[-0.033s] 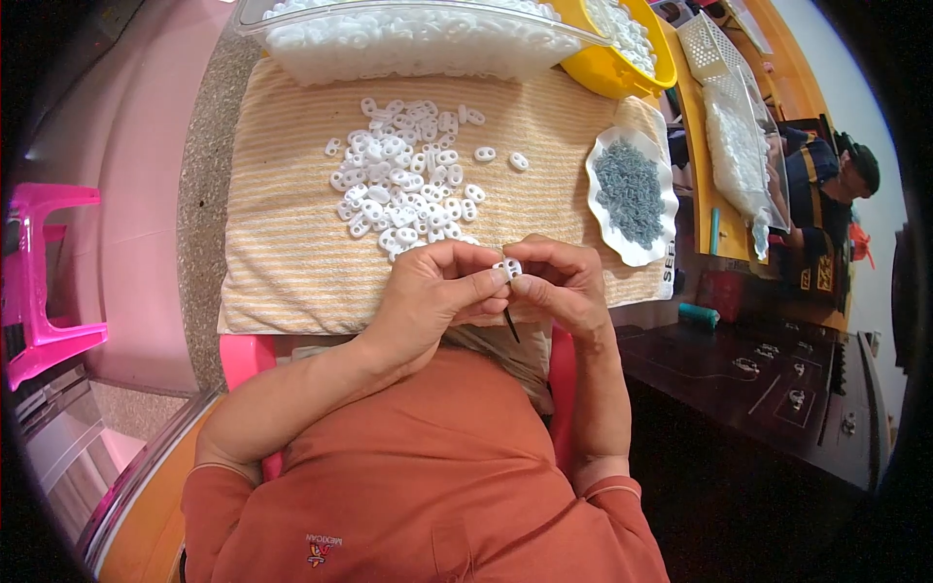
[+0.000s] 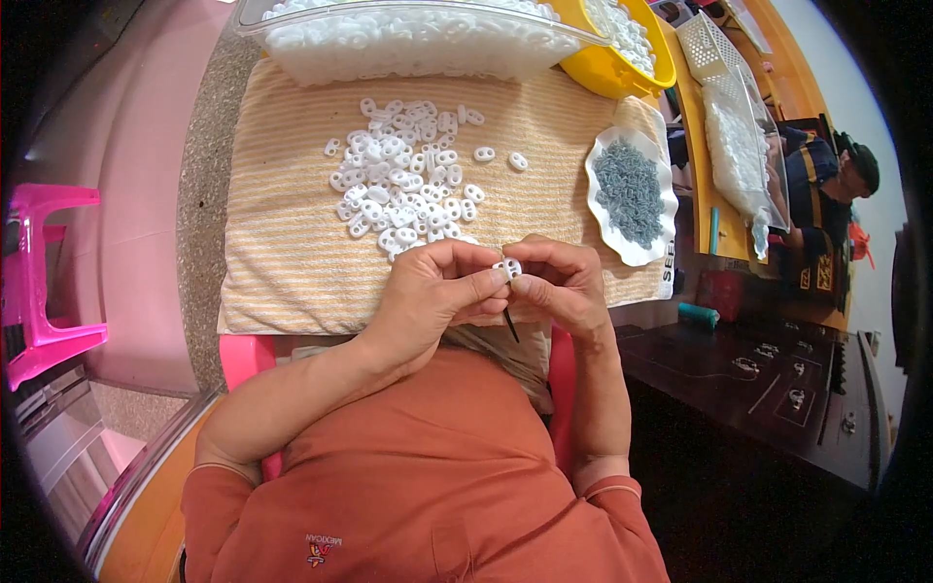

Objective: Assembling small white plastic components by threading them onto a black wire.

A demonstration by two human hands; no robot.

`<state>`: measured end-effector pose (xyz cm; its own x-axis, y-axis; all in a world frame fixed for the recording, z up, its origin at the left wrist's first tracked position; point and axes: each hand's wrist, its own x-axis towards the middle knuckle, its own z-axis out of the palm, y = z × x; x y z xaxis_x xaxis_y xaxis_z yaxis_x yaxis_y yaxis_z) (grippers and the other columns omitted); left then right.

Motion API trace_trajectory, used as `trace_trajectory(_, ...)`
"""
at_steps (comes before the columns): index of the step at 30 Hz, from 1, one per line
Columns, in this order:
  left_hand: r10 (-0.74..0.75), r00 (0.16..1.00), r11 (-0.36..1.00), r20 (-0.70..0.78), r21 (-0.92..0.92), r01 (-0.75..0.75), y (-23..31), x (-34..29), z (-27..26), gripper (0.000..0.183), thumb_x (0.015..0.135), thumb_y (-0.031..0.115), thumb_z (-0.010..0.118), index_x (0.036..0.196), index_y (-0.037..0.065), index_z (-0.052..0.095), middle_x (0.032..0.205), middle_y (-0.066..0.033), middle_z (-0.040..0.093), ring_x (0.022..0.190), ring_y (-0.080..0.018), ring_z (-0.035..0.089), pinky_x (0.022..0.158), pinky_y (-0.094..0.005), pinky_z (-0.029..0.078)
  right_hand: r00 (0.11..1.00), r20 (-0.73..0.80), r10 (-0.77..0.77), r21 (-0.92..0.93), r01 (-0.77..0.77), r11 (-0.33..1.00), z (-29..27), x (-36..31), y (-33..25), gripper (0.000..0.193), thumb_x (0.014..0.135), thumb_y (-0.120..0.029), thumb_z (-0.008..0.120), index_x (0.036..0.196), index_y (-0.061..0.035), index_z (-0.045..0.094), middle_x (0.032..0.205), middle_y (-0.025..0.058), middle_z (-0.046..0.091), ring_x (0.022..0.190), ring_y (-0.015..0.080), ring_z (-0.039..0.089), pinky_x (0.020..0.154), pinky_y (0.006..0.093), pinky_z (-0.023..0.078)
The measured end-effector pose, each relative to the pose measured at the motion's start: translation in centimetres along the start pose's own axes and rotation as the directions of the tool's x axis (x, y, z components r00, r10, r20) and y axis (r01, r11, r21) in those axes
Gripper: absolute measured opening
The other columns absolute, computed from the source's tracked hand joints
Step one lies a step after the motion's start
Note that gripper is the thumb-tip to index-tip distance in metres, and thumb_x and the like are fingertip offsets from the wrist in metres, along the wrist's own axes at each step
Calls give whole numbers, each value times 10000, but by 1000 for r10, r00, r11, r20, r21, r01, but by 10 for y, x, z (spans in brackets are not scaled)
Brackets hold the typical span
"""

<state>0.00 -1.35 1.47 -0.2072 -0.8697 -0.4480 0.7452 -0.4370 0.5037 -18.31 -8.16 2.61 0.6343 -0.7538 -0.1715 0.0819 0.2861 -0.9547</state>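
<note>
My left hand (image 2: 432, 296) and my right hand (image 2: 569, 287) meet over the near edge of a striped orange towel (image 2: 282, 253). Both pinch one small white plastic piece with two holes (image 2: 507, 267) between their fingertips. A thin dark pin (image 2: 511, 326) sticks down below my right hand's fingers. Just beyond my hands, a loose pile of several more white pieces (image 2: 408, 189) lies on the towel. To the right sits a white scalloped dish (image 2: 604, 216) of small grey parts.
A clear tub (image 2: 418, 39) and a yellow bowl (image 2: 622, 73), both filled with white pieces, stand at the back. A white basket (image 2: 719, 49) and a bag of white pieces (image 2: 739, 146) lie at the right. Another person (image 2: 826, 185) sits there. A pink stool (image 2: 39, 282) stands left, a dark table (image 2: 777, 389) right.
</note>
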Motion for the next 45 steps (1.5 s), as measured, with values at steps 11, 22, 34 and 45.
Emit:
trace_trajectory(11,-24,999,1000,25,-7,24,1,0,-2,133,868,67,686,962,4,615,860,-70,665,738,-123,655,681,-239,579,999,31,-22,116,19,993,1,-1,1,277,836,16,674,1107,58,635,963,103,625,877,154,612,768,263,489)
trace_trajectory(22,-53,994,997,97,-44,57,-1,2,-4,143,863,74,696,971,26,615,895,-62,662,775,-131,659,694,-247,577,999,21,-26,157,22,987,6,-3,-2,289,826,-38,707,1093,53,644,929,89,619,852,144,603,748,249,476)
trace_trajectory(34,-37,979,997,201,-66,51,-3,3,-5,122,864,83,699,892,54,584,847,-28,629,759,-115,645,684,-232,566,994,8,-105,86,104,991,13,-2,-3,291,798,-142,760,1022,26,685,838,39,583,745,98,499,674,220,397)
trace_trajectory(45,-4,977,997,212,-74,20,-7,2,-4,116,865,86,698,854,61,585,838,-26,631,759,-114,640,691,-238,564,990,22,-142,52,141,989,14,-4,0,283,803,-120,754,1031,32,679,828,44,585,741,98,512,655,218,408)
